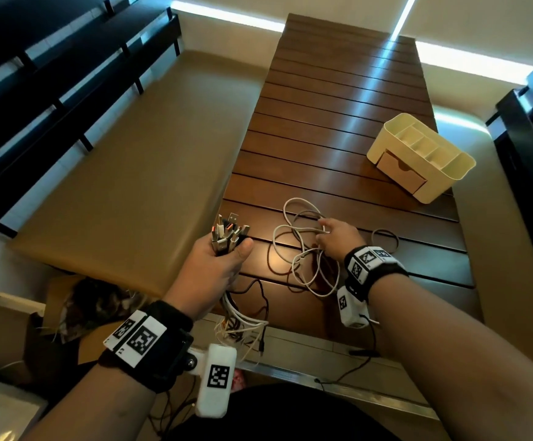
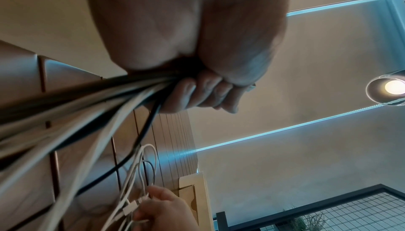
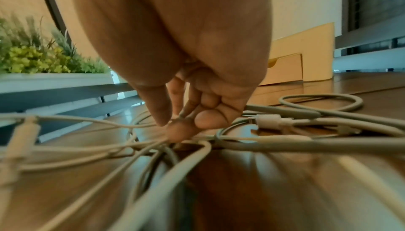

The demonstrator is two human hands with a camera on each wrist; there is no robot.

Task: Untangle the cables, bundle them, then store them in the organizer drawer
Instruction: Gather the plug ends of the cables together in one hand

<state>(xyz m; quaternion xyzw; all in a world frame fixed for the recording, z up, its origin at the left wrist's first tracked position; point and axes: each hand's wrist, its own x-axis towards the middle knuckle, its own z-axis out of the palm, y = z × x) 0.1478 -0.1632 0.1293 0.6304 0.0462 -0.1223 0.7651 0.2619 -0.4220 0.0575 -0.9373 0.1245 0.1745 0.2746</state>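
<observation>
My left hand (image 1: 214, 265) has a tight grip on a fistful of cable ends (image 1: 228, 233) (metal plugs poking up). Right hand (image 1: 338, 235) pinches a thin white strand in the loopy cable tangle (image 1: 303, 249) on the slatted wooden worktop (image 1: 338, 148). The cream plastic organizer (image 1: 421, 157), drawer closed, sits beyond.

This looks like a sitting spot in a cafe or office lounge — a long dark wood slat table (image 1: 338, 128) with a tan padded bench (image 1: 125, 173) beside it. Green plants (image 3: 43, 53) grow in a box, and a round lamp (image 2: 392, 86) glows overhead.
</observation>
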